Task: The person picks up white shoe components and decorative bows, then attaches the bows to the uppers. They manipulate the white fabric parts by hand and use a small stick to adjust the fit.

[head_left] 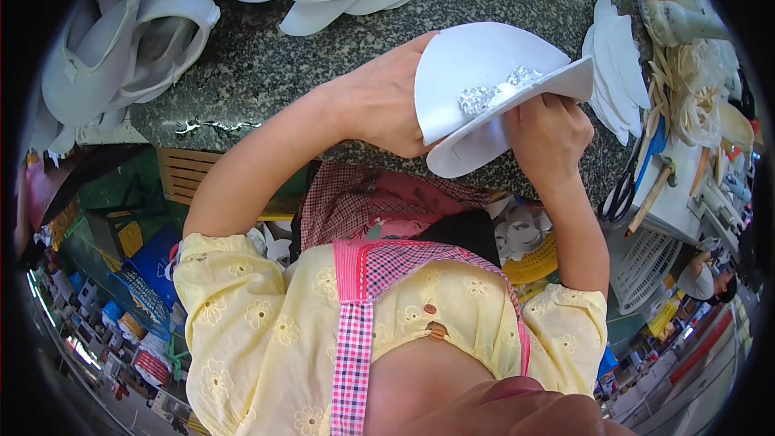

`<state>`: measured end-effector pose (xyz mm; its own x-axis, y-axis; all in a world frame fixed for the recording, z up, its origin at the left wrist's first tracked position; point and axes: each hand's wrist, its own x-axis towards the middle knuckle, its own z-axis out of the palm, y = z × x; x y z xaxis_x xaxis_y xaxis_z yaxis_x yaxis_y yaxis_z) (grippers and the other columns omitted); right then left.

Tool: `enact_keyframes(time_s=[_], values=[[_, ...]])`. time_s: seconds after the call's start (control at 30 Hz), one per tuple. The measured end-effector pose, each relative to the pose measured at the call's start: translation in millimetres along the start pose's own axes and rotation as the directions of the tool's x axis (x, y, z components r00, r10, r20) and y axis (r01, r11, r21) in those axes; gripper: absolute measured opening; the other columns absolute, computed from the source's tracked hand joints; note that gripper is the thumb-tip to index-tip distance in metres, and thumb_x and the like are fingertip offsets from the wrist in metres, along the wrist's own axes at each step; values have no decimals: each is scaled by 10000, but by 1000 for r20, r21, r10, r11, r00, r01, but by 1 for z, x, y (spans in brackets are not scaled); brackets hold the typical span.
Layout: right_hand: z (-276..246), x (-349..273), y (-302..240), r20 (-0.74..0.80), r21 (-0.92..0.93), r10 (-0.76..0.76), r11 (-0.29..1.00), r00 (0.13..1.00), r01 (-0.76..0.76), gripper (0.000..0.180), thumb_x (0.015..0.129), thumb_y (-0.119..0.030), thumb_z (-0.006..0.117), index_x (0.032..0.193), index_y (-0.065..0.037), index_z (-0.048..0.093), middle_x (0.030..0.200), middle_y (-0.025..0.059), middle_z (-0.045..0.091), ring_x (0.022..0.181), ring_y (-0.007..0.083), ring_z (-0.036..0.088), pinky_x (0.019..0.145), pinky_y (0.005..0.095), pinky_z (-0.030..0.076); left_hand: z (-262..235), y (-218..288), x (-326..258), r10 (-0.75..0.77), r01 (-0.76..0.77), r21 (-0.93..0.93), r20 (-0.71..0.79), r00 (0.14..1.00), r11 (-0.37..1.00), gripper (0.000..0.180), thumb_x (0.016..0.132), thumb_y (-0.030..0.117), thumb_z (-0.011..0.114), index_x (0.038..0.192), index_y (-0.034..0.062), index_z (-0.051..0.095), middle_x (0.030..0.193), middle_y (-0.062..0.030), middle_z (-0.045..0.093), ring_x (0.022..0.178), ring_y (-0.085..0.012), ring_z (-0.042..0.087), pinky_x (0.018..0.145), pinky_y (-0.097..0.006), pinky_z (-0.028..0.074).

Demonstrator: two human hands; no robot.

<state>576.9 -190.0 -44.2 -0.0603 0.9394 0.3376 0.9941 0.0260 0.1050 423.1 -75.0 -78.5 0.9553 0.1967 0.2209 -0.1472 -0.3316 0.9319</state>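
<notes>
White sheet, gripped by left hand, right hand — yellow basket of white pieces

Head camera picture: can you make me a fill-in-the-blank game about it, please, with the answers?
1. Gripped by the right hand and partly hiding the left hand, the curved piece is coloured ____.
2. Its sparkly trim is coloured ____.
3. The flowery blouse is pale ____.
4. The small fanned pile lies closer to the right hand than to the ____ hand.

Missing words: white; silver; yellow; left.
</notes>
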Motion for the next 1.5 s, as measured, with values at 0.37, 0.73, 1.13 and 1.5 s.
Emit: enact_keyframes(time_s=[0.37,0.73,1.13,1.5], values=[[3,-5,26,197,580,194,767,961,-274,136,715,-30,609,849,-39,628,783,88,620,644,204,614,566,275,471,-18,0,24,-55,20,245,138,989,969,334,568,277,596,860,114,598,927,-129,544,930,-296,478,854,-382,321],[11,0,27,190,609,255,727,948,-317,139,705,-46,596,843,-43,611,730,111,611,640,248,607,588,309,466,-15,11,32,-95,63,273,104,990,960,362,539,288,574,862,129,601,961,-114,529,981,-300,441,874,-385,294],[18,-3,31,102,577,240,776,965,-254,179,676,-63,626,852,-62,594,687,80,588,568,224,587,536,316,456,-11,3,35,-109,77,272,105,988,959,356,531,298,563,847,134,578,930,-108,535,976,-310,444,856,-401,317],[22,-21,37,-32,565,61,825,998,-33,247,689,-19,601,934,-42,610,747,72,523,623,230,559,530,315,453,-12,1,42,-61,46,132,116,991,990,299,544,160,541,825,64,576,809,-65,540,751,-202,509,680,-310,419]])
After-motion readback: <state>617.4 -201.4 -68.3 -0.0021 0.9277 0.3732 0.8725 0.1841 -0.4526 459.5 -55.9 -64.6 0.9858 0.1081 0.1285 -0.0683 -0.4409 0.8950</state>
